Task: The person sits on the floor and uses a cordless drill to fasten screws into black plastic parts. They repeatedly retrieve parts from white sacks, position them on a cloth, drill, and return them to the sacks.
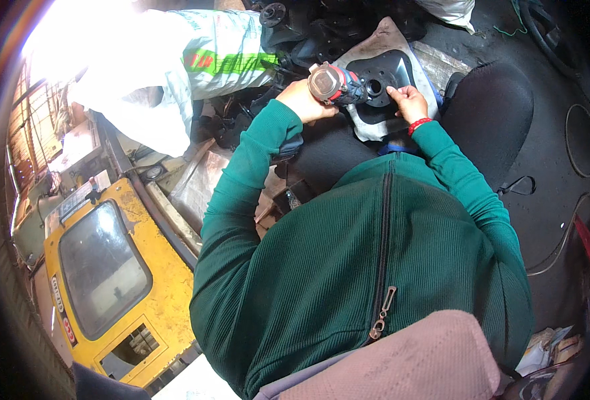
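Observation:
My left hand [301,102] is wrapped round a cordless drill [326,83], a red and dark tool whose nose points right. The nose reaches a black round metal part [377,89] with a raised hub and a hole in its centre. On the other side, my right hand [409,103] pinches this part's edge between thumb and fingers. Under the part lies a black plate or pad on a light grey sheet [384,40] across my lap. Whether the drill's tip touches the part, I cannot tell.
Dark metal parts [273,15] are piled beyond my hands. A white and green sack [221,50] stands at the far left. Nearer on the left is a yellow machine panel [131,247] with a window. A cable loop [567,140] lies on the dark floor at right.

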`<state>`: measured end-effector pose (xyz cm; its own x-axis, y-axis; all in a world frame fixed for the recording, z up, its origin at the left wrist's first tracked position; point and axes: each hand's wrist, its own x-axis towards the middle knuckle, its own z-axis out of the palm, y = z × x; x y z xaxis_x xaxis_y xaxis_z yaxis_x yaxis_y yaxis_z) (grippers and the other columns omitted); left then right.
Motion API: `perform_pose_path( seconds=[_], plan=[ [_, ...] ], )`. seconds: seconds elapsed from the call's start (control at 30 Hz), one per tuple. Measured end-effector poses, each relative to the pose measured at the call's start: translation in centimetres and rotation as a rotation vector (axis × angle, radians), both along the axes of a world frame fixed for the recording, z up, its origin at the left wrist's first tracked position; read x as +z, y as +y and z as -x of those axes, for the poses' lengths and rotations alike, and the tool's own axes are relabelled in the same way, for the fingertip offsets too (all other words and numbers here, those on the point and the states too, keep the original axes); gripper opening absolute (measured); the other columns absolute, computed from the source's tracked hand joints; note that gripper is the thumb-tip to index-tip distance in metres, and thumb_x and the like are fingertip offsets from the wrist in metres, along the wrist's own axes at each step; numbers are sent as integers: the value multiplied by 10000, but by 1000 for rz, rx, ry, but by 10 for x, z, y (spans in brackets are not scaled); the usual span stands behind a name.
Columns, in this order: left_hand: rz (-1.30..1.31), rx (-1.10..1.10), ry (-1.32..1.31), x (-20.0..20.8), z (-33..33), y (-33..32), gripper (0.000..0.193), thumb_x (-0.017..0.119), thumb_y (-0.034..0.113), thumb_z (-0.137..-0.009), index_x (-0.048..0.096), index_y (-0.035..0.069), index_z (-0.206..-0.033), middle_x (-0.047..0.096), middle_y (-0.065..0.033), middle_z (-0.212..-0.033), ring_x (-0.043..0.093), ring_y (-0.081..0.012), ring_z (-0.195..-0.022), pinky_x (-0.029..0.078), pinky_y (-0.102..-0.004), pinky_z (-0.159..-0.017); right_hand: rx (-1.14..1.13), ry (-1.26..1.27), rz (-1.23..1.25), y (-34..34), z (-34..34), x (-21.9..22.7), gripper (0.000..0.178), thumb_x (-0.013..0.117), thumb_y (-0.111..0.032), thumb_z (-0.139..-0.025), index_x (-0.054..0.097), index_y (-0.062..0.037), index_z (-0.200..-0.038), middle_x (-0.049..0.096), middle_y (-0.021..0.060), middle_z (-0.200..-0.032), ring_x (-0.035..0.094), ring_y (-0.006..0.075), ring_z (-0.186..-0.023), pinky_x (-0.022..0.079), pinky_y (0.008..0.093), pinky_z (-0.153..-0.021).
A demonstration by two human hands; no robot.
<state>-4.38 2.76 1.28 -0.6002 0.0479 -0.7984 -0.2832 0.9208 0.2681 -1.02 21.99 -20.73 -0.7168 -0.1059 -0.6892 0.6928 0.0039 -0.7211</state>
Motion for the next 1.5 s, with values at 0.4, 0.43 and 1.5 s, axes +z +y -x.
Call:
perform_pose_path(
  seconds=[0.4, 0.43, 1.5],
  plan=[
    [-144, 254, -7, -9, -11, -12, 420, 718, 189, -723, 560, 66, -1092, 575, -27, -635, 488, -99, -421, 417, -271, -413, -141, 127, 527, -4, -11, -38, 273, 692, -221, -804, 443, -129, -744, 406, -73, -619, 376, 34, -521, 370, 205, -468],
    [-141, 250, -8, -4, -15, -10, 424, 720, 188, -722, 559, 66, -1095, 583, -30, -649, 498, -103, -432, 424, -271, -424, -128, 133, 526, -2, -10, -38, 272, 698, -209, -797, 442, -137, -741, 413, -74, -621, 368, 28, -519, 337, 196, -465],
    [-442, 646, -107, -17, -37, -41, 252, 725, 107, -728, 608, 52, -944, 629, -85, -709, 510, -125, -420, 421, -244, -382, -104, 18, 668, 7, -3, -39, 240, 649, -211, -831, 461, -152, -693, 394, -66, -561, 357, 54, -454, 502, 327, -635]
  ],
)
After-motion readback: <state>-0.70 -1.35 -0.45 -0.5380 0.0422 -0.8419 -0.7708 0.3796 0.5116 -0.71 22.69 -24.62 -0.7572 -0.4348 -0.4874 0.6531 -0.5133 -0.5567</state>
